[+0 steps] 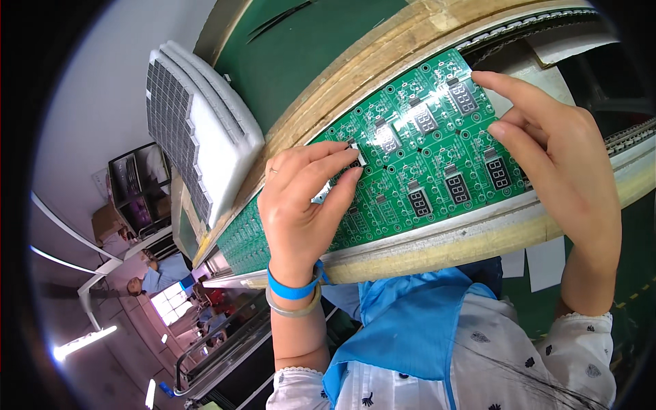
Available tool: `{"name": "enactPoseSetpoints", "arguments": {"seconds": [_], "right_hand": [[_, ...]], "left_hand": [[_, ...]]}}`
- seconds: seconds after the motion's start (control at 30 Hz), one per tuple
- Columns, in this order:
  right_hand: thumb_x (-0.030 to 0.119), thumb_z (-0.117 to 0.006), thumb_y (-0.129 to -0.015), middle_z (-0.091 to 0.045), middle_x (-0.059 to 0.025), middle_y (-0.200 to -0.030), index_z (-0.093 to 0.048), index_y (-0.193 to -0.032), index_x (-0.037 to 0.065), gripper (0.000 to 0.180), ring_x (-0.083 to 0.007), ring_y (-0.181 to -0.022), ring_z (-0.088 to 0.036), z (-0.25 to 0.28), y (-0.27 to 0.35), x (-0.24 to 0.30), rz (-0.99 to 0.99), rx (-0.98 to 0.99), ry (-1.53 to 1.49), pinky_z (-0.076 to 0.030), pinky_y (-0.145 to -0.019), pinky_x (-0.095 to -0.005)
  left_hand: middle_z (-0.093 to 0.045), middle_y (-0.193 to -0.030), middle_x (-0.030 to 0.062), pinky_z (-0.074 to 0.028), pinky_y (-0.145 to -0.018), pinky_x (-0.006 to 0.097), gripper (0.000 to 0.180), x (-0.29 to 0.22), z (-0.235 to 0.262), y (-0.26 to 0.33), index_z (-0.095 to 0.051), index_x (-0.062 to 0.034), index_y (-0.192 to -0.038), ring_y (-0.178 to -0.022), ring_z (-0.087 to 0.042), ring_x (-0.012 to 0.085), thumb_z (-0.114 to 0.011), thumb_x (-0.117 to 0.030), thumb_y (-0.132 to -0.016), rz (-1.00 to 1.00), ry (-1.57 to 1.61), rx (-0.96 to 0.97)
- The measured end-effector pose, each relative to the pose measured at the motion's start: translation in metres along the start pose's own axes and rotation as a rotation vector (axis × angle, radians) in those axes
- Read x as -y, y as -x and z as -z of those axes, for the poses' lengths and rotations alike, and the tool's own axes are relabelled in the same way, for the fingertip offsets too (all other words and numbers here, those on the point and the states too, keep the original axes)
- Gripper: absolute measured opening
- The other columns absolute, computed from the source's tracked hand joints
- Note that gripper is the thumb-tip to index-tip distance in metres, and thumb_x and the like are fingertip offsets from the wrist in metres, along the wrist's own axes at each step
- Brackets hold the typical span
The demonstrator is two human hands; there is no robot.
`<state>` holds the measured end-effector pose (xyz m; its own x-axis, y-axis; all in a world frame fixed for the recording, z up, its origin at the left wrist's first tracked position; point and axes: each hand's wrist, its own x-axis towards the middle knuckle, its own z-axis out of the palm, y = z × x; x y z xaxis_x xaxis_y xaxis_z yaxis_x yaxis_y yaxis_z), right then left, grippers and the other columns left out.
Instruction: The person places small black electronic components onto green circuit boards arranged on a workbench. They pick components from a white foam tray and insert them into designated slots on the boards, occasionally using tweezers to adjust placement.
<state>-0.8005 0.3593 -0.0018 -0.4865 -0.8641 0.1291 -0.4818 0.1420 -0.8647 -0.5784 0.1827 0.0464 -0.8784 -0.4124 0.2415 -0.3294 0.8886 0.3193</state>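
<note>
A long green circuit board lies on the rail in front of me, with two rows of small components. Seated on it are several seven-segment displays, such as one black display in the near row and one shiny display in the far row. My left hand pinches a small seven-segment display over the far row between thumb and fingertips. At the board's right end is my right hand, its thumb and index finger spread apart. The index tip meets the board's corner and the thumb tip its right edge.
A wooden-edged rail runs along the near side. Stacked white foam trays with dark grid slots stand at the far left. Beyond the far rail lies a green mat with dark strips. People and benches show at lower left.
</note>
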Motion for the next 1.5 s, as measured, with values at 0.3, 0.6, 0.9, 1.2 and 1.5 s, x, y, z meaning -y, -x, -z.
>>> {"name": "enactPoseSetpoints", "arguments": {"seconds": [0.3,0.6,0.9,1.2,1.5], "right_hand": [[-0.001,-0.064,-0.092,-0.057,-0.0071,-0.070,-0.066,-0.136,0.004,0.044,-0.0138,-0.059,-0.049,-0.001,0.001,-0.001,0.041,-0.029,0.038,-0.038,-0.056,-0.0311],[-0.001,-0.065,-0.092,-0.056,-0.0076,-0.070,-0.066,-0.135,0.003,0.043,-0.0139,-0.059,-0.049,0.000,0.004,-0.001,0.042,-0.033,0.026,-0.039,-0.056,-0.0311],[0.000,-0.065,-0.091,-0.056,-0.0090,-0.071,-0.066,-0.134,0.004,0.043,-0.0159,-0.059,-0.049,-0.001,0.004,-0.001,0.051,-0.059,0.034,-0.039,-0.057,-0.0325],[0.000,-0.066,-0.091,-0.056,-0.0086,-0.070,-0.066,-0.134,0.004,0.043,-0.0159,-0.059,-0.049,-0.002,0.005,-0.001,0.053,-0.065,0.055,-0.039,-0.056,-0.0324],[0.000,-0.064,-0.093,-0.055,-0.0034,-0.070,-0.066,-0.135,0.004,0.043,-0.0094,-0.061,-0.046,0.003,-0.001,-0.002,-0.032,-0.022,-0.002,-0.037,-0.056,-0.0289]], "left_hand": [[-0.075,-0.097,0.0093,-0.053,-0.074,0.031,0.025,-0.002,0.003,-0.006,-0.079,-0.0030,-0.092,-0.086,-0.067,0.0200,-0.082,0.007,-0.070,-0.062,-0.054,0.070],[-0.074,-0.095,0.0063,-0.050,-0.067,0.030,0.024,-0.003,0.008,-0.012,-0.080,-0.0050,-0.090,-0.082,-0.066,0.0188,-0.083,0.005,-0.069,-0.120,-0.112,0.107],[-0.073,-0.094,0.0062,-0.050,-0.069,0.034,0.023,-0.005,0.004,-0.011,-0.080,-0.0071,-0.092,-0.080,-0.062,0.0227,-0.084,0.000,-0.071,-0.088,-0.108,0.077],[-0.075,-0.095,0.0059,-0.049,-0.072,0.032,0.025,-0.009,0.007,-0.014,-0.081,-0.0066,-0.094,-0.081,-0.064,0.0201,-0.083,0.004,-0.071,-0.084,-0.125,0.144],[-0.076,-0.101,0.0068,-0.049,-0.073,0.033,0.027,0.001,-0.003,-0.005,-0.080,-0.0066,-0.092,-0.081,-0.062,0.0219,-0.087,-0.001,-0.067,-0.169,-0.121,-0.018]]}}
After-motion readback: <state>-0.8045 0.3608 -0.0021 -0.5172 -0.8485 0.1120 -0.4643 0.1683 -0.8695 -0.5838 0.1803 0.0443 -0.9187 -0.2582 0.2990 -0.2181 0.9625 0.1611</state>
